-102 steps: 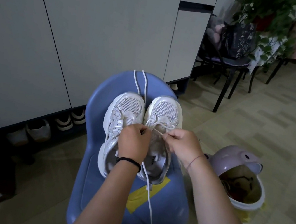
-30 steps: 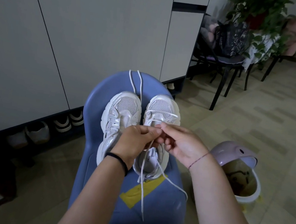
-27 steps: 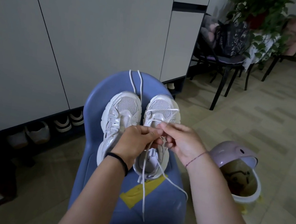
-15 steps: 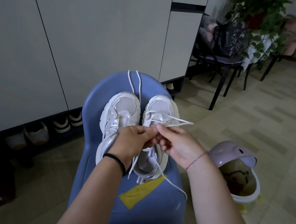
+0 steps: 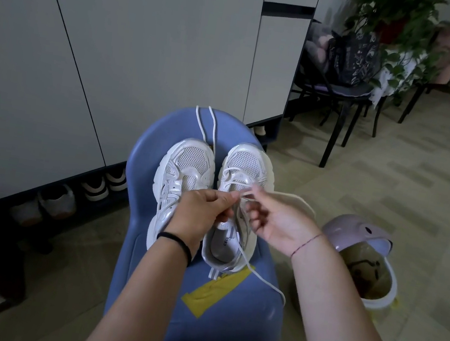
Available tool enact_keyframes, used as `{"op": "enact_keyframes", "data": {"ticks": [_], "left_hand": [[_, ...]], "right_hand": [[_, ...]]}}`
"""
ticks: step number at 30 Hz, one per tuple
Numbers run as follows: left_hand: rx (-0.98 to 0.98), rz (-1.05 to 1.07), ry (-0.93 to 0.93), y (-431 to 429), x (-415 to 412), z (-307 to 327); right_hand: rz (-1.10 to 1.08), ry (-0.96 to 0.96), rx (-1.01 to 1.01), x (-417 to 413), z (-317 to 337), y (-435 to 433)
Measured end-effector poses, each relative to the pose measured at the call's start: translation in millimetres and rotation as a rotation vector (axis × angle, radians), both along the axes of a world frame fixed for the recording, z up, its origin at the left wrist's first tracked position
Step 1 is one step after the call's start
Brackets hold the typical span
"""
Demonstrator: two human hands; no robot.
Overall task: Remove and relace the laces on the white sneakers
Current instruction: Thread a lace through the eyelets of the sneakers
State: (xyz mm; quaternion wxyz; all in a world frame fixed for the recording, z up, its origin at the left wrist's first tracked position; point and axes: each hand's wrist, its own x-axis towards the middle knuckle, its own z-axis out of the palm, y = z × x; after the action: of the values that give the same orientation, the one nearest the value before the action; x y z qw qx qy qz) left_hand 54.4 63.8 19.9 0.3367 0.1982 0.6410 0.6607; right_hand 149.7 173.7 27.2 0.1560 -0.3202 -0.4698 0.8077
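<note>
**Slack pulled through on the right sneaker**

Both sneakers stand side by side on the blue stool, toes pointing away from you. You are working on the right sneaker. The left sneaker shows no lace in its eyelets, and a loose lace lies behind it across the stool's far edge.

Half a second ago your grips were close together over the tongue, with a short run of lace poking out to the right. Now the right grip has swung off to the right, and the lace sweeps out beyond your wrist in a long, blurred arc. The left grip has hardly moved: thumb and forefinger pinch the lace just above the tongue and hold that point. The right grip is curled, with the lace caught at thumb and forefinger, as far as the blur lets you tell.

This looks like a pull-through, taking slack through an eyelet near the toe. Only the front rows appear crossed. The other end trails from the shoe's opening, past the yellow tape and off the stool's edge. So this shoe is in its early rows, and the left one is not yet started. Watch that the trailing end is not drawn short.
</note>
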Motion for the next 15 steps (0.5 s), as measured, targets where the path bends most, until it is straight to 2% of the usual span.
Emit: {"op": "enact_keyframes", "data": {"ticks": [2, 5, 8, 12, 15], "left_hand": [[0.013, -0.014, -0.009, 2, 1, -1], [0.006, -0.029, 0.001, 1, -1, -2], [0.014, -0.084, 0.021, 0, 0, -3], [0.048, -0.066, 0.033, 1, 2, -2], [0.025, -0.015, 0.072, 3, 3, -4]], "right_hand": [[0.031, 0.013, 0.08, -6, 0, -9], [-0.156, 0.078, 0.16, -7, 2, -4], [-0.265, 0.074, 0.134, -4, 0, 4], [-0.069, -0.028, 0.159, -7, -2, -6], [-0.042, -0.027, 0.163, -7, -2, -7]]}}
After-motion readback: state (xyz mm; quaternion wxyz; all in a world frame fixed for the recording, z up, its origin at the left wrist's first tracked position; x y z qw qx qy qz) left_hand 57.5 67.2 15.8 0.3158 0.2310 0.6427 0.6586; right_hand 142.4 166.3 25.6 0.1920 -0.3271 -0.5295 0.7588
